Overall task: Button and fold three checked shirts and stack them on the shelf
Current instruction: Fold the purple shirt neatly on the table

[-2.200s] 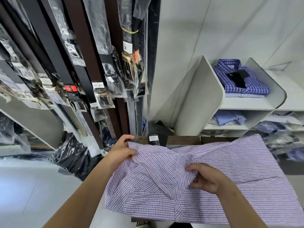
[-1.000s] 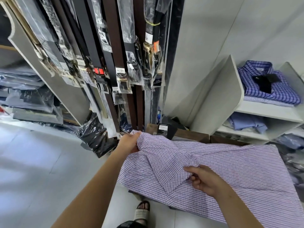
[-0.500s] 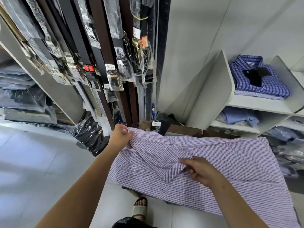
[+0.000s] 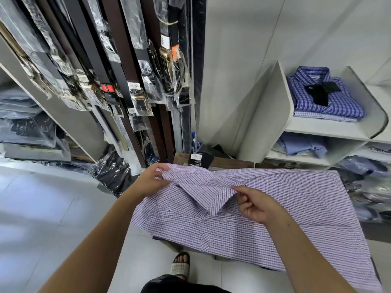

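**Now both your hands are on the purple checked shirt**

Right now the purple checked shirt point(image 4: 264, 210) lies spread across a dark wooden table point(image 4: 228, 162), its near edge hanging over the table's front toward your sandalled foot point(image 4: 180, 265). Your left hand point(image 4: 149, 182) is closed on the fabric at the shirt's far left corner, thumb on top and fingers curled under the edge, lifting it slightly. Your right hand point(image 4: 257, 205) pinches a folded flap of the same shirt near its middle, between thumb and forefinger, with the other fingers curled into the palm. Between your two hands the cloth forms a raised, pointed fold.

Just beyond the shirt, a black hang tag point(image 4: 197, 159) with a white label stands at the table's far edge. To your right is a white shelf unit point(image 4: 273, 115). Its upper compartment holds a folded blue checked shirt point(image 4: 325, 95) with a black tag on top, resting on a paler checked shirt point(image 4: 323, 116) beneath it. The compartment below holds a light blue garment point(image 4: 300, 144), loosely folded. Farther right, items in clear bags are too blurred to identify.

To your left, belts point(image 4: 118, 66) in plastic sleeves hang in a row down to near the table's far left corner. Beyond them, more bagged dark clothing sits on a shelf and on the pale tiled floor point(image 4: 42, 208).
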